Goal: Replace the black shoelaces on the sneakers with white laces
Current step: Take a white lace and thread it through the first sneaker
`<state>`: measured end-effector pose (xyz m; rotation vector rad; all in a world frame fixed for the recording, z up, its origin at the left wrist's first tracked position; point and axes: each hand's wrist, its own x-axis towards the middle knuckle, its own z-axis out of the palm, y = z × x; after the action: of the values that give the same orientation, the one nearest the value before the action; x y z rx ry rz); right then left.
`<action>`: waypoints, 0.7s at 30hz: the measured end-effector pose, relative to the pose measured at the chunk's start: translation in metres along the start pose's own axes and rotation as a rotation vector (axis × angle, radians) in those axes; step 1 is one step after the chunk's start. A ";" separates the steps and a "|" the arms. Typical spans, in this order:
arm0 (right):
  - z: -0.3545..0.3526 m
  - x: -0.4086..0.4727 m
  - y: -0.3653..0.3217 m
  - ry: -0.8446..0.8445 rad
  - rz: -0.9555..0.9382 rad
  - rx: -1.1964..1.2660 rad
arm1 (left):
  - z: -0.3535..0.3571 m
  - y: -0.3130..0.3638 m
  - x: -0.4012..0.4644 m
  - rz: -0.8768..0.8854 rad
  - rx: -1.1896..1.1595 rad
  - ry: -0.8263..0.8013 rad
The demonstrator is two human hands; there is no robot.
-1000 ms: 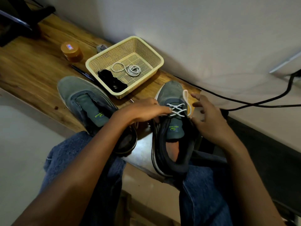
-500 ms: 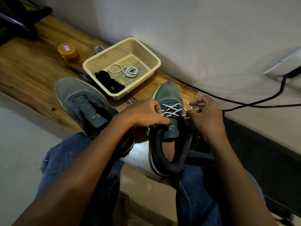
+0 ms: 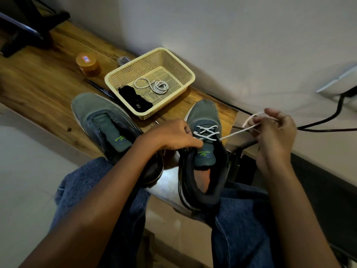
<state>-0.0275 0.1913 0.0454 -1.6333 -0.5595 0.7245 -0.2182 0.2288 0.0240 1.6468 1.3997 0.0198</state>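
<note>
White cord lace is running taut from the right-side eyelets of the grey knit sneaker out to the right hand, whose fingers are pinching and looping its free end. The left hand is curling its fingers over the sneaker's left eyelet edge, bracing it on the wooden worktop. The next eyelet likely lies nearer the right hand.

Left of the left grip the unlaced sneaker blocks the way, and just beyond it stands the basket. Between the grips a taut white lace crosses the gap. Past the right grip a black cable runs along the wall. Bare surface lies far left.
</note>
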 end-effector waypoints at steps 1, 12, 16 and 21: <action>-0.002 0.001 -0.002 0.039 -0.021 0.078 | 0.000 -0.001 0.000 0.002 -0.004 0.003; -0.016 0.002 -0.010 0.100 -0.250 0.167 | -0.008 -0.006 0.006 0.037 -0.031 0.210; -0.009 -0.007 -0.010 -0.169 -0.210 0.054 | -0.015 -0.004 0.004 0.068 -0.145 0.393; 0.000 -0.017 -0.005 -0.384 -0.177 -0.063 | -0.015 -0.004 -0.006 0.106 -0.157 0.033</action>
<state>-0.0390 0.1806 0.0528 -1.4850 -0.9981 0.9008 -0.2319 0.2335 0.0326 1.5940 1.3000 0.2144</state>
